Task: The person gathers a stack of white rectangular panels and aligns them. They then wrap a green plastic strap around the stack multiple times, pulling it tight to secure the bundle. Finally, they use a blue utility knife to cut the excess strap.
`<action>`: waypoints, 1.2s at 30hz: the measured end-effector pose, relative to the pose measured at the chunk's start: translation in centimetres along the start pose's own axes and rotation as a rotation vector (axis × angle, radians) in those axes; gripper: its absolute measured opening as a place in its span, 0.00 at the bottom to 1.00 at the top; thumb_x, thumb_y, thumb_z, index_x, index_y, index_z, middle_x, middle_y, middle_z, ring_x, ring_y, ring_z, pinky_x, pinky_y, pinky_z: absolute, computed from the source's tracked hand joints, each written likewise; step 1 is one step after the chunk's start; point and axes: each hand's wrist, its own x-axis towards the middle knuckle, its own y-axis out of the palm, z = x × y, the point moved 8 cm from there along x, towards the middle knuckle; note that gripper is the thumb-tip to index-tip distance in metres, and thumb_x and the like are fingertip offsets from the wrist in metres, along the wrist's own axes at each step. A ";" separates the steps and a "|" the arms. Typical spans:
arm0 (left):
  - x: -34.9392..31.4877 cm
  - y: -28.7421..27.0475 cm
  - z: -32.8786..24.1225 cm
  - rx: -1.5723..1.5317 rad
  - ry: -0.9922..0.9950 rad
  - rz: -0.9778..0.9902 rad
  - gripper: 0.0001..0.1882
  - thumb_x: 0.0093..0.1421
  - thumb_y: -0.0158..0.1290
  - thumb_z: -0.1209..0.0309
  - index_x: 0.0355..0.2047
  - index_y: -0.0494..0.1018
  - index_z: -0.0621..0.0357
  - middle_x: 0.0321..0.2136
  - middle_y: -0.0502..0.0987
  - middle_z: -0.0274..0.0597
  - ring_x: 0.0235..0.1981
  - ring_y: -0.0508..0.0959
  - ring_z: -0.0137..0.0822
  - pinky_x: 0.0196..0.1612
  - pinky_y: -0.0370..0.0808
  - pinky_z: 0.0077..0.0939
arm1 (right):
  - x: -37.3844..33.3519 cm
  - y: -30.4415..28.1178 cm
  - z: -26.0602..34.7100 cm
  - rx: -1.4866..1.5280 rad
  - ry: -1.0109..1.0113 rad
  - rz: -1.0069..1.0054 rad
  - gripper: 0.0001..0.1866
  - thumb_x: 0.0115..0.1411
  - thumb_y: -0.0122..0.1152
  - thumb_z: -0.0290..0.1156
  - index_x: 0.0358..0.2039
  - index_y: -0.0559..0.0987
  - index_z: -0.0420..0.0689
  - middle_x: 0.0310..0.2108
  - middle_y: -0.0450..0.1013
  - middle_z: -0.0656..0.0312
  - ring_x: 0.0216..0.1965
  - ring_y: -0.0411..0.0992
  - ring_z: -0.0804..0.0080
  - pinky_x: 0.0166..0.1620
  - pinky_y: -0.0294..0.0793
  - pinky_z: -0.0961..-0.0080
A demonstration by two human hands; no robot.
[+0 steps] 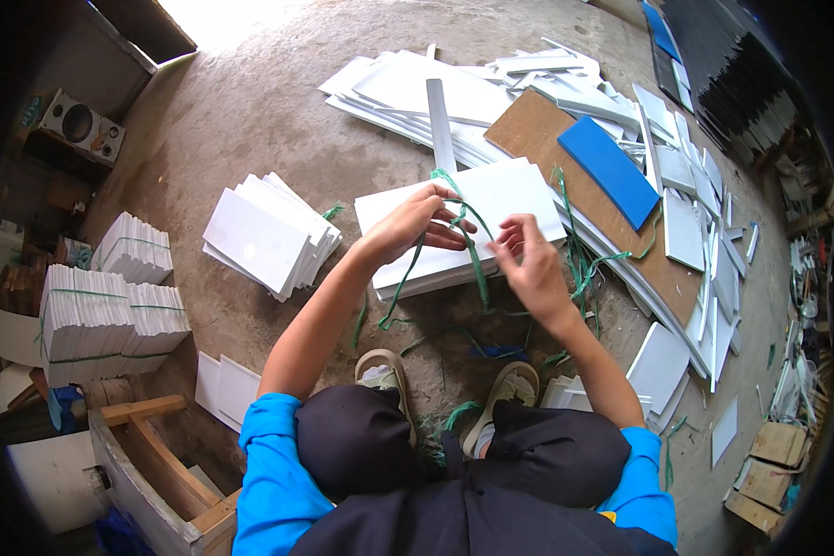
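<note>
A stack of white rectangular boards (519, 190) lies on the floor in front of my feet, with green twine (478, 264) passing over its top. My left hand (419, 225) is above the stack, its fingers closed on the twine. A loop of twine arcs from there towards my right hand (531, 262). That hand is held just to the right, fingers curled and thumb close to the forefinger, with the twine reaching its fingertips. Loose twine trails over the stack's near edge onto the floor.
A fanned pile of white boards (259, 232) lies to the left. Tied white bundles (88, 320) stand farther left, above a wooden frame (162, 463). At the right are white offcuts (686, 232), a brown board (537, 125) and a blue board (607, 171). More twine (584, 269) lies tangled there.
</note>
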 end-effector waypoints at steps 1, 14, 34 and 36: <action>0.0 -0.1 -0.2 -0.005 -0.002 -0.020 0.18 0.62 0.32 0.72 0.50 0.53 0.69 0.40 0.71 0.62 0.42 0.75 0.46 0.48 0.73 0.38 | -0.3 0.8 1.0 -0.055 -0.094 0.033 0.19 0.54 0.60 0.33 0.41 0.62 0.41 0.28 0.70 0.51 0.28 0.72 0.61 0.32 0.71 0.68; -2.9 -4.9 -2.3 0.959 0.204 -0.379 0.15 0.56 0.53 0.59 0.28 0.76 0.61 0.21 0.76 0.36 0.22 0.71 0.23 0.28 0.68 0.20 | 1.7 -2.2 -0.9 -0.071 0.088 0.325 0.13 0.58 0.54 0.36 0.29 0.74 0.37 0.20 0.70 0.58 0.21 0.65 0.76 0.28 0.66 0.76; 0.0 -3.7 -2.4 1.150 0.424 -0.705 0.19 0.54 0.53 0.58 0.42 0.69 0.55 0.39 0.70 0.47 0.45 0.69 0.44 0.46 0.64 0.39 | 1.5 -3.8 -6.6 -0.300 -0.262 -0.227 0.06 0.57 0.53 0.31 0.30 0.70 0.42 0.50 0.62 0.53 0.53 0.59 0.52 0.52 0.62 0.59; -2.3 -4.8 -1.8 1.287 0.391 -0.900 0.24 0.54 0.52 0.55 0.46 0.67 0.56 0.44 0.66 0.48 0.50 0.64 0.45 0.52 0.59 0.41 | 1.5 -3.9 -7.9 -0.170 -0.265 -0.237 0.06 0.58 0.51 0.30 0.32 0.68 0.42 0.53 0.60 0.49 0.59 0.55 0.51 0.58 0.57 0.59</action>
